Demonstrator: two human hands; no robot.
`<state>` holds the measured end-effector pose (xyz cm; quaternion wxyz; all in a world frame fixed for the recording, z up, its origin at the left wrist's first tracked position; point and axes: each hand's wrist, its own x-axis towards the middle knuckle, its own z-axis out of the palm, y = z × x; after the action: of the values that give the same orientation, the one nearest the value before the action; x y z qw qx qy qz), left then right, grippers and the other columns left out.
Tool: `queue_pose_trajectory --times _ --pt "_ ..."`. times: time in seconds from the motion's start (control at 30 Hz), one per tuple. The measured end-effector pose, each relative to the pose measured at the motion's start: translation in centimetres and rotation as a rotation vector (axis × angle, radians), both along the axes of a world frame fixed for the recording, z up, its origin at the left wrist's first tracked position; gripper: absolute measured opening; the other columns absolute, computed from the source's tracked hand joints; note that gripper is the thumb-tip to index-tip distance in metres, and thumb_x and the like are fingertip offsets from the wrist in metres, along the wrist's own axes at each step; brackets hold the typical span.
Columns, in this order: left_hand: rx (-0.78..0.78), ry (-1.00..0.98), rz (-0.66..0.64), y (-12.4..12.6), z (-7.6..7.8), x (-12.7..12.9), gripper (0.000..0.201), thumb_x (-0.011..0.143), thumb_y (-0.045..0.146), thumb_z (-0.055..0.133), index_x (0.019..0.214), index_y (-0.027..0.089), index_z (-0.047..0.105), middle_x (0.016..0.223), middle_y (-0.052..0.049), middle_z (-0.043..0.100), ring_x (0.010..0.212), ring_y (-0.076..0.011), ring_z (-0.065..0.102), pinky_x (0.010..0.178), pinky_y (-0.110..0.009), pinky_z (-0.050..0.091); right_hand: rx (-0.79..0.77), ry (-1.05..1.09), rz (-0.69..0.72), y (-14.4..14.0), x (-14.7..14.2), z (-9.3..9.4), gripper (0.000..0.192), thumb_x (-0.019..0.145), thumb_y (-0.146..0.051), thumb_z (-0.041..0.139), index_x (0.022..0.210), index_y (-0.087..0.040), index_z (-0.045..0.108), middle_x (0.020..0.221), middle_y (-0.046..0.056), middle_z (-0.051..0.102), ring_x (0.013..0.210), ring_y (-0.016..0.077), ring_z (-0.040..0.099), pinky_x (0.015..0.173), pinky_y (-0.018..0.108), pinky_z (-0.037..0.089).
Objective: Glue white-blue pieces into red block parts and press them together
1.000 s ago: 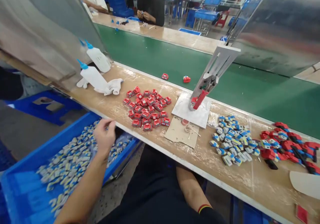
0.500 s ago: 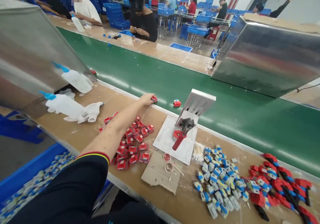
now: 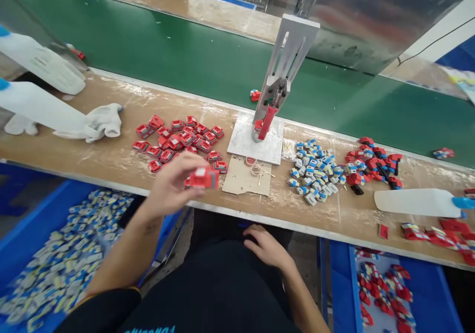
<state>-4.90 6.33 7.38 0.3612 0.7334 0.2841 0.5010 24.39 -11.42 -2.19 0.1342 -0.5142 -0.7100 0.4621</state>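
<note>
My left hand (image 3: 176,182) pinches a small red and grey plastic part (image 3: 202,178) above the front edge of the bench, blurred by motion. Behind it lies a pile of similar red plastic parts (image 3: 185,137). My right hand (image 3: 265,246) rests near my lap, thumb apart from its loosely bent fingers, holding nothing I can see. Straight ahead stands a metal toggle press (image 3: 276,93) with a red handle (image 3: 267,122), on a white base plate (image 3: 237,142). Another red part (image 3: 259,125) sits under its clamp.
Cardboard (image 3: 241,179) holds small dishes and cotton swabs. To the right are grey-blue parts (image 3: 315,169), red assemblies (image 3: 371,162) and a white bottle (image 3: 415,202). Gloves (image 3: 106,122) lie left. A green conveyor belt (image 3: 208,58) runs behind; blue bins (image 3: 40,229) stand below.
My left hand has drawn back from the belt's edge toward me, bringing the red part along. The view has tilted down, and my right hand now shows.
</note>
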Motion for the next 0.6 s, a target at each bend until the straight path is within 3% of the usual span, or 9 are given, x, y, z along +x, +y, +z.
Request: queue_pose_trajectory --times 0.1,0.17,0.23,0.33,0.5,0.6 --pt "-0.206 -0.094 -0.050 -3.5 -4.4 2.6 0.040 0.088 0.047 0.087 0.116 0.022 0.075 0.112 -0.013 0.081 0.100 -0.0259 0.080 0.084 -0.037 0.067 0.186 0.188 -0.111 -0.3 1.3 2.9 0.017 0.107 -0.032 0.060 0.101 -0.025 0.074 0.088 0.002 0.077 0.078 0.0170 0.072 0.074 0.030 0.060" --pt "-0.321 -0.170 -0.044 -3.4 -6.7 4.5 0.041 0.087 0.046 0.088 0.115 0.020 0.071 0.108 -0.012 0.082 0.094 -0.0246 0.082 0.081 -0.035 0.067 0.457 0.207 -0.326 1.7 2.4 4.2 0.011 0.105 -0.030 0.062 0.103 -0.026 0.072 0.086 0.003 0.075 0.073 0.0174 0.068 0.067 0.031 0.056" --pt "-0.379 -0.223 -0.049 -2.2 -7.9 6.0 0.047 0.082 0.045 0.092 0.114 0.020 0.068 0.107 -0.012 0.082 0.090 -0.0236 0.082 0.078 -0.033 0.067 0.655 0.112 -0.499 5.0 3.3 4.6 0.012 0.101 -0.030 0.069 0.112 -0.026 0.070 0.092 0.004 0.074 0.072 0.0179 0.065 0.065 0.032 0.054" --pt "-0.382 -0.219 -0.086 0.9 -7.6 7.0 0.048 0.078 0.043 0.094 0.111 0.019 0.068 0.106 -0.010 0.082 0.090 -0.0227 0.082 0.079 -0.032 0.068 0.683 0.027 -0.528 10.2 4.2 3.8 0.033 0.096 -0.036 0.074 0.126 -0.024 0.067 0.101 0.006 0.075 0.074 0.0184 0.064 0.068 0.033 0.056" --pt "-0.309 -0.120 -0.218 6.6 -4.4 8.3 0.042 0.080 0.038 0.092 0.111 0.018 0.072 0.112 -0.011 0.081 0.098 -0.0217 0.082 0.090 -0.033 0.068 0.629 -0.008 -0.338 15.0 4.6 3.4 0.011 0.101 -0.032 0.069 0.102 -0.023 0.076 0.090 0.005 0.076 0.074 0.0179 0.067 0.072 0.032 0.058" --pt "-0.281 -0.076 -0.252 8.4 -3.6 9.3 0.039 0.081 0.035 0.091 0.111 0.017 0.072 0.115 -0.012 0.081 0.100 -0.0215 0.081 0.091 -0.033 0.068 0.660 -0.016 -0.176 16.7 4.3 4.3 0.014 0.105 -0.027 0.065 0.099 -0.025 0.078 0.092 0.006 0.078 0.083 0.0196 0.072 0.077 0.033 0.059"
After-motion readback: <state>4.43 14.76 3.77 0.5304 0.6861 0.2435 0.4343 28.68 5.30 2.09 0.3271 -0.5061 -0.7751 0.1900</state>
